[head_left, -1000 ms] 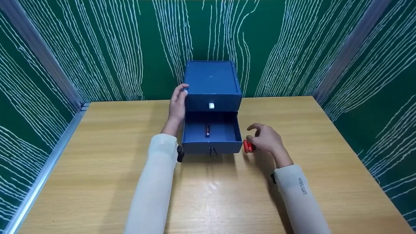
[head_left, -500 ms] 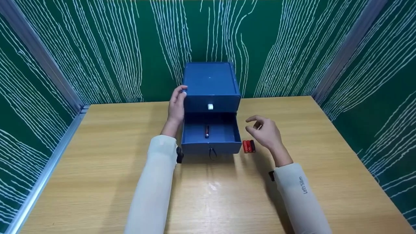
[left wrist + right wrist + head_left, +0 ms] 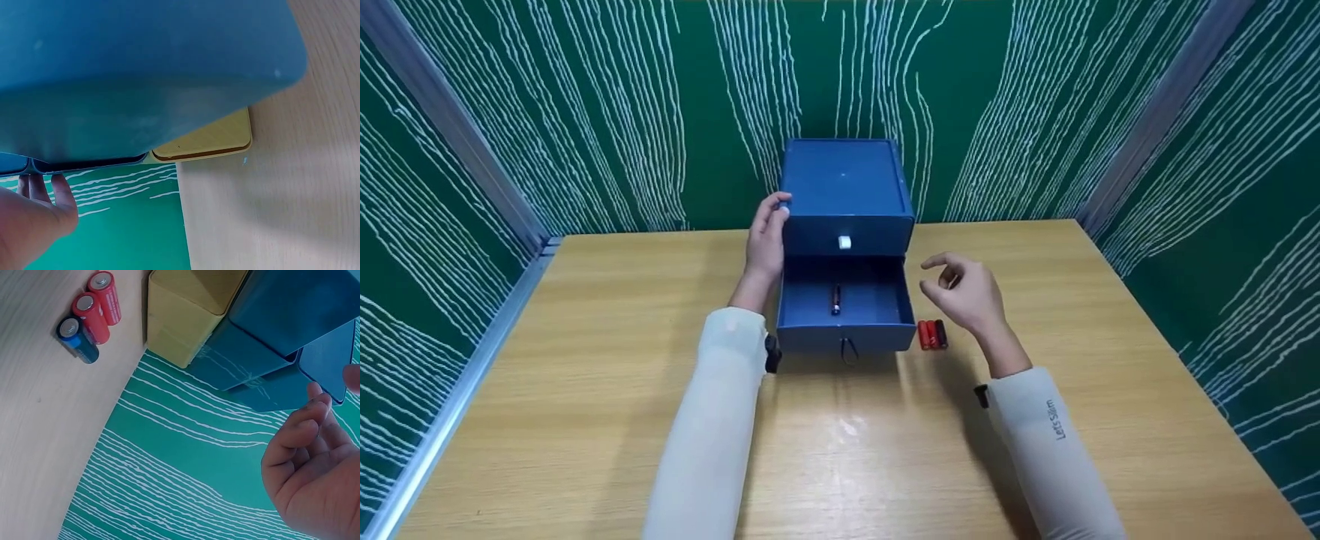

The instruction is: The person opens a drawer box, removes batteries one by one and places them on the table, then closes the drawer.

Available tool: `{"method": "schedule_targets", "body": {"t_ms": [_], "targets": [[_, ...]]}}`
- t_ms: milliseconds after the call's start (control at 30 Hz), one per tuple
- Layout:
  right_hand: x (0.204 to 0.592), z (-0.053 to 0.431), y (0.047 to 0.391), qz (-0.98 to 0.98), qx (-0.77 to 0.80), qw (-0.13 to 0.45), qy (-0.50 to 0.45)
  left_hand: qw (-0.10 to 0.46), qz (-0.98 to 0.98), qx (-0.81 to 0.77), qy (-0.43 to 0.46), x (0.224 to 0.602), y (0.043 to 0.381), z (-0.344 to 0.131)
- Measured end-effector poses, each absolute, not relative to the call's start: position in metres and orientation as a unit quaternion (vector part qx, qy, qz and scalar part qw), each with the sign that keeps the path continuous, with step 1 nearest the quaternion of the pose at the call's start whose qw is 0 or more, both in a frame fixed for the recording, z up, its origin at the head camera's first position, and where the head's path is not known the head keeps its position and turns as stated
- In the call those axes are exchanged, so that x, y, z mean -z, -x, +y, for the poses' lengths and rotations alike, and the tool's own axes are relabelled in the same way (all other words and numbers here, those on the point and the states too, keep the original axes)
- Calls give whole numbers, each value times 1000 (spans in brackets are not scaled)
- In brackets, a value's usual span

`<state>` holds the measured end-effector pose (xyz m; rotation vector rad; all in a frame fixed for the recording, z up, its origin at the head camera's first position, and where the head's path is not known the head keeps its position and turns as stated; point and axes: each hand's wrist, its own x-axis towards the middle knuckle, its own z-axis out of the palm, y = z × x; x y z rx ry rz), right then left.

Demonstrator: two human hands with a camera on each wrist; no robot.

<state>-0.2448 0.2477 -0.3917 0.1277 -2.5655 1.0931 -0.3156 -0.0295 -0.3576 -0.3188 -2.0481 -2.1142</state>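
Observation:
A blue drawer unit (image 3: 844, 176) stands at the back of the table, and its open drawer (image 3: 877, 300) has a single dark-and-red battery (image 3: 836, 298) lying in it. My left hand (image 3: 767, 238) rests its fingertips against the left side of the upper drawer box. In the right wrist view, my right hand (image 3: 312, 467) has loosely curled fingers and holds nothing. In the head view that right hand (image 3: 966, 292) hovers right of the open drawer, thumb and index finger apart. Below it, two red batteries (image 3: 928, 334) and a dark one (image 3: 941, 334) lie side by side.
The closed top drawer has a white knob (image 3: 844, 242), while a dark loop pull (image 3: 849, 351) hangs on the open one. A yellow box (image 3: 180, 326) sits under the blue ones. Green walls with white lines enclose the wooden table (image 3: 840, 450).
My right hand has risen from the batteries and moved slightly left and away from me. The batteries on the table stay put. My left hand keeps its place on the drawer unit.

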Motion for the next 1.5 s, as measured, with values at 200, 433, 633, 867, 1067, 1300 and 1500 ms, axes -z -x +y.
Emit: {"method": "schedule_targets", "body": {"t_ms": [200, 433, 633, 867, 1067, 1300, 1500], "targets": [[389, 241, 245, -897, -397, 183, -64, 100, -690, 708, 113, 359, 318, -30], [383, 232, 244, -888, -414, 183, -81, 113, -700, 696, 113, 375, 333, -31], [379, 227, 244, -889, -417, 168, -87, 113, -698, 698, 116, 376, 334, -31], [378, 223, 244, -894, -410, 158, -93, 96, -690, 707, 118, 362, 321, -29], [374, 215, 244, -895, -406, 154, -104, 95, -694, 706, 110, 357, 315, -30], [370, 206, 244, -898, -384, 154, -150, 106, -688, 709, 116, 357, 316, -29], [372, 199, 246, -898, -382, 141, -166, 105, -682, 715, 115, 356, 315, -29]]}}
